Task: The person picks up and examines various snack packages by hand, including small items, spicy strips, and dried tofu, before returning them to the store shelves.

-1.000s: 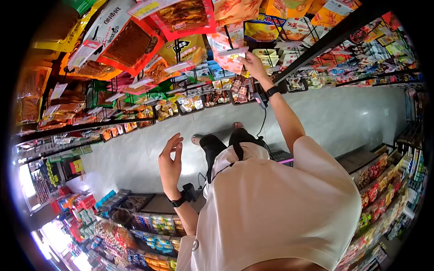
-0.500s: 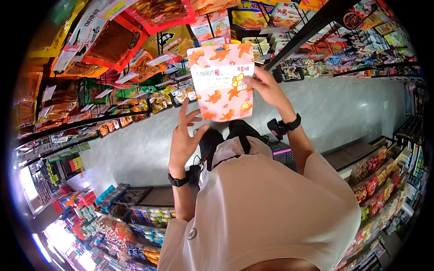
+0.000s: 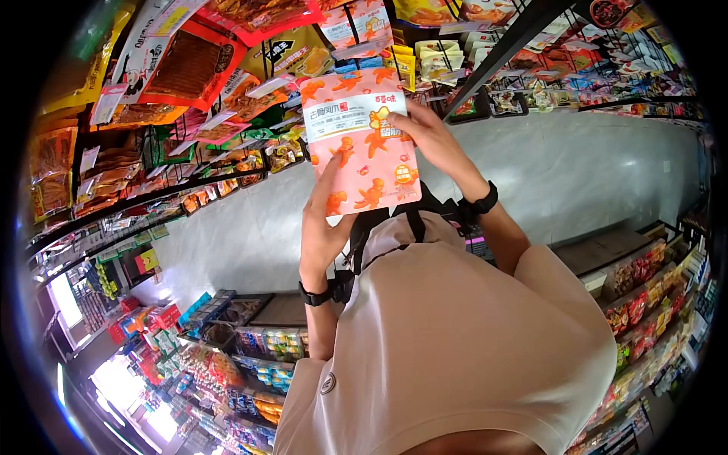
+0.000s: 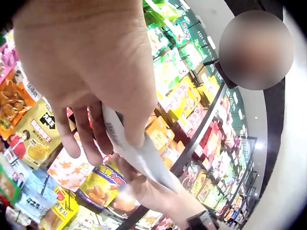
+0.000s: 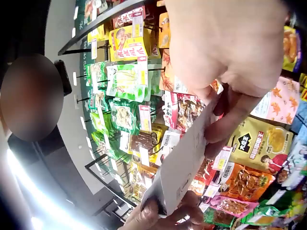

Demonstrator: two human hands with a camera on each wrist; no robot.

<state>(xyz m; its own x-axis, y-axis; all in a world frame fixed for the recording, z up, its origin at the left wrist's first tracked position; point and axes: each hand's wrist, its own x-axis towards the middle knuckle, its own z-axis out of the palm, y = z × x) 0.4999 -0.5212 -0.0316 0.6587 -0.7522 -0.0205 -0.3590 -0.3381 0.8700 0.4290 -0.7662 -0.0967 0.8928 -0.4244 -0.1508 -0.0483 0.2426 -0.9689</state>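
A pink snack bag (image 3: pixel 360 171) with an orange pattern and a white label band is held up in front of the body, its printed face toward the head camera. My right hand (image 3: pixel 440 144) grips its right edge near the label, thumb on the front. At the lower left edge, my left hand (image 3: pixel 322 235) pinches the bag, one digit lying along the front. From the left wrist the bag (image 4: pixel 136 155) shows edge-on between thumb and fingers. The right wrist view has its pale back (image 5: pixel 182 160), with both hands on opposite sides.
Hanging snack packets (image 3: pixel 189 68) on hooks with price tags fill the rack ahead. A black rack post (image 3: pixel 508 57) slants past the right hand. Grey floor (image 3: pixel 243 243) runs below, and stocked shelves (image 3: pixel 637 303) stand behind the body.
The right hand has brought the pink bag from the rack back toward the body. My left hand, apart from it before, has risen and taken hold of its lower left edge.
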